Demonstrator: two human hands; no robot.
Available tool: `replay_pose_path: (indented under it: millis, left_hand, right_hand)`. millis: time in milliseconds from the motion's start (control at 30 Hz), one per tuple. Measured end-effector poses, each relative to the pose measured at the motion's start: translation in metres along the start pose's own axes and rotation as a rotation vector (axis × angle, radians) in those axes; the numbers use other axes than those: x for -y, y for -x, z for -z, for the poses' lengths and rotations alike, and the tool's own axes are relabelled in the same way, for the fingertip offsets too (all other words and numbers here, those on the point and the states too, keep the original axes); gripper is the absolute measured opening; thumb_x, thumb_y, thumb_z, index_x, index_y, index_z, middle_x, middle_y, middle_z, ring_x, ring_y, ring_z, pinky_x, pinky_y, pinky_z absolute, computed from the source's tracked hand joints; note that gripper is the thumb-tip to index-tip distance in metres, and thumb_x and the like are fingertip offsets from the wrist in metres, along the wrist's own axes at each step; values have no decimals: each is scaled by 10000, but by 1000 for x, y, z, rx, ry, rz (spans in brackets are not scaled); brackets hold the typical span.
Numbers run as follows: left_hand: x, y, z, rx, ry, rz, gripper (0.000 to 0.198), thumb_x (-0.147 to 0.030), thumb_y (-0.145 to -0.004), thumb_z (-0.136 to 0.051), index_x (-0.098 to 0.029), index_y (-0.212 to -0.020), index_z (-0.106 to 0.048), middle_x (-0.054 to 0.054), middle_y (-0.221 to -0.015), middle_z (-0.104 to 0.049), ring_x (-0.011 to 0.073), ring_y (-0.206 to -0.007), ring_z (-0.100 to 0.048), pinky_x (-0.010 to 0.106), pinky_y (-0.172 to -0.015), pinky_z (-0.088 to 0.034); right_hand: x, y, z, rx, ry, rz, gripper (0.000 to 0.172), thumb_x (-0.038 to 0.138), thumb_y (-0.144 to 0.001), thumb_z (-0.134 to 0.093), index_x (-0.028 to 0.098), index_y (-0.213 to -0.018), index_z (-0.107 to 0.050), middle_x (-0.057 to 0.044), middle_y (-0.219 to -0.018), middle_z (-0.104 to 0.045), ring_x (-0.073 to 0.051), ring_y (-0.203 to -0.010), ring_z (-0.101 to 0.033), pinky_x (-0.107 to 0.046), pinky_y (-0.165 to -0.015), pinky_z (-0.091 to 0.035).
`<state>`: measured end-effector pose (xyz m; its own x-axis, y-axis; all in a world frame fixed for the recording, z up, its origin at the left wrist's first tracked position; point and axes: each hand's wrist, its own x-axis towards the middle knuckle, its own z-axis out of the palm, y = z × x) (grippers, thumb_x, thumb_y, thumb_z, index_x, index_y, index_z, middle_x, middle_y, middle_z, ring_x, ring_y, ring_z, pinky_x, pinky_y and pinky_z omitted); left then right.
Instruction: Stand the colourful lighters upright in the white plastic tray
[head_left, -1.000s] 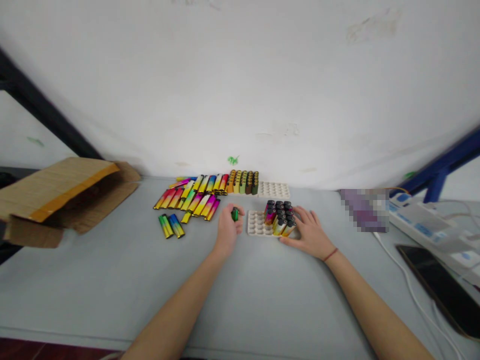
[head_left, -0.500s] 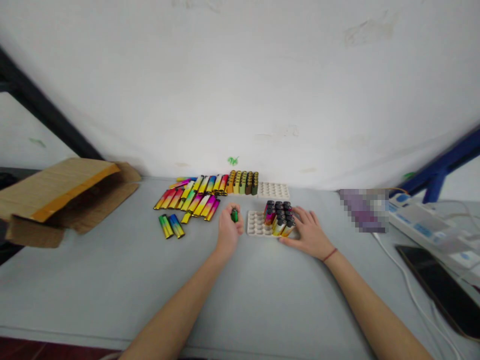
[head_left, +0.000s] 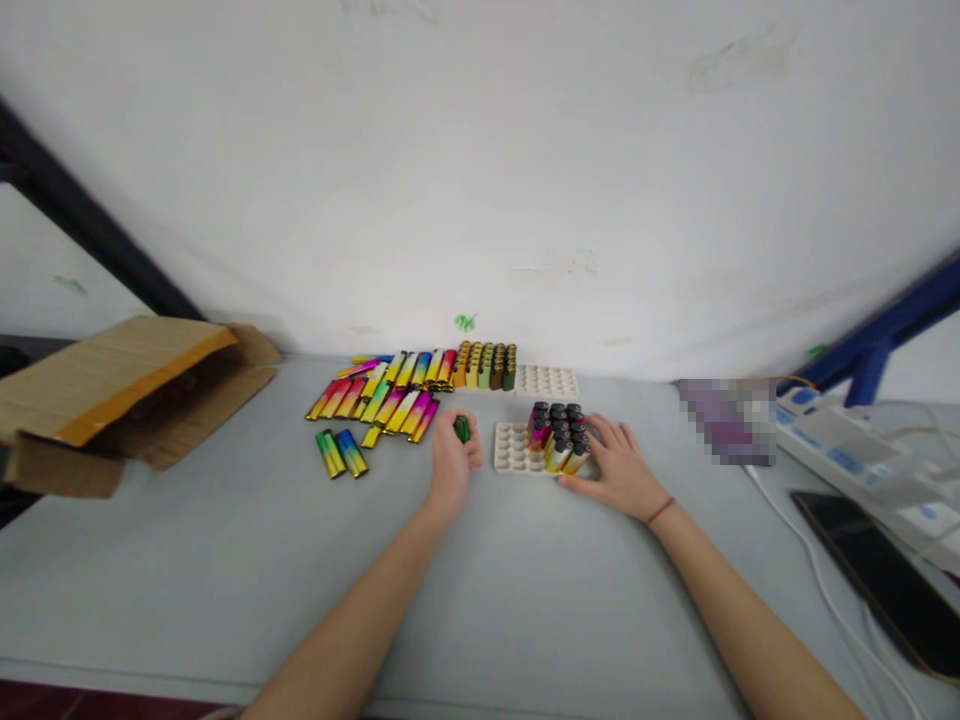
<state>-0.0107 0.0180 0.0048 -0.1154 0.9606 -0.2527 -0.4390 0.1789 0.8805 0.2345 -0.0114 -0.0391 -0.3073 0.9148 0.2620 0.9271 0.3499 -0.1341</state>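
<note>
My left hand [head_left: 451, 462] is closed around a green shiny tube [head_left: 461, 428], only its dark-rimmed end showing above the fingers. To its right lies a white tray [head_left: 514, 460] with round holes. Dark-topped metallic tubes [head_left: 559, 440] stand upright in its middle and right part; the holes on the left show bare. With fingers spread, my right hand [head_left: 619, 468] rests at the tray's right end, the thumb along its front edge. Left of my left hand, two tubes [head_left: 341, 454], one green and gold, one blue and gold, lie side by side. Their exact kind is unclear.
Many gradient-coloured tubes [head_left: 390, 395] lie in a pile behind. Against the wall are a block of upright tubes [head_left: 486, 368] and a second white holed tray [head_left: 547, 380]. An open cardboard box [head_left: 135, 380] lies left. A power strip [head_left: 847, 450], cables and a black phone [head_left: 877, 570] lie right.
My left hand has shifted slightly left with the green tube, which is now tilted more sideways. My right hand and the tray have stayed in place.
</note>
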Motion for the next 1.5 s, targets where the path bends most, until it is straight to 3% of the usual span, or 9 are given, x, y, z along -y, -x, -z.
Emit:
replay_pose_path:
  millis: [233, 567, 667, 833, 933, 1033, 1367, 1500]
  left_hand:
    - [0, 2, -1, 27, -70, -57, 253, -406, -791, -308, -215, -755, -471, -106, -404, -215, 69, -332, -141, 155, -358, -141]
    - [4, 2, -3, 0, -16, -53, 272, -503, -825, -376, -232, -811, -398, -108, -460, -301, 66, -335, -225, 173, -361, -174]
    - [7, 1, -3, 34, -94, -148, 276, -503, -840, -419, -229, -852, -393, -94, -509, -380, 73, -373, -315, 180, -380, -235]
    - [12, 6, -1, 186, -324, -321, 237, -394, -866, -510, -221, -1014, -447, -32, -763, -540, 81, -519, -464, 209, -491, -388]
    - [13, 8, 1, 235, -463, -455, 249, -374, -869, -538, -205, -1051, -527, 31, -892, -598, 149, -780, -585, 264, -686, -482]
    - [13, 8, 2, 280, -585, -598, 210, -326, -853, -571, -203, -1020, -601, 60, -1005, -638, 188, -972, -589, 314, -882, -458]
    - [13, 10, 3, 483, -848, -684, 211, -290, -869, -560, -196, -1040, -640, 54, -989, -698, 177, -903, -629, 333, -890, -467]
    - [15, 10, 4, 486, -924, -768, 222, -301, -878, -572, -199, -1070, -617, 49, -993, -707, 177, -903, -642, 339, -886, -469]
  right_hand:
    - [-1, 0, 0, 5, 0, 0, 791, 754, -792, -460, 155, -1306, -525, -205, -1403, -469, -358, -1330, -372, -604, -1090, -229]
    - [1, 0, 1, -1, -9, 1, 779, 756, -792, -457, 166, -1295, -534, -202, -1390, -479, -355, -1334, -366, -596, -1084, -241]
    - [1, -1, 2, 3, -10, -2, 780, 754, -793, -457, 163, -1297, -531, -201, -1393, -477, -354, -1334, -366, -593, -1086, -240]
    - [2, -1, 2, 11, -7, -13, 784, 748, -790, -471, 162, -1309, -522, -195, -1406, -470, -350, -1340, -362, -592, -1094, -232]
    - [2, -1, 3, 18, -5, -18, 792, 750, -784, -476, 162, -1314, -519, -196, -1408, -468, -355, -1337, -366, -606, -1092, -227]
    - [3, -1, 4, 24, -2, -20, 793, 752, -784, -477, 160, -1308, -526, -196, -1411, -467, -357, -1333, -370, -607, -1093, -226]
    - [3, -1, 2, 7, 1, -15, 809, 760, -781, -474, 154, -1316, -520, -197, -1409, -470, -356, -1333, -370, -597, -1094, -222]
    - [3, -1, 2, 9, -6, -15, 805, 754, -781, -483, 158, -1322, -514, -198, -1412, -467, -356, -1337, -366, -599, -1091, -227]
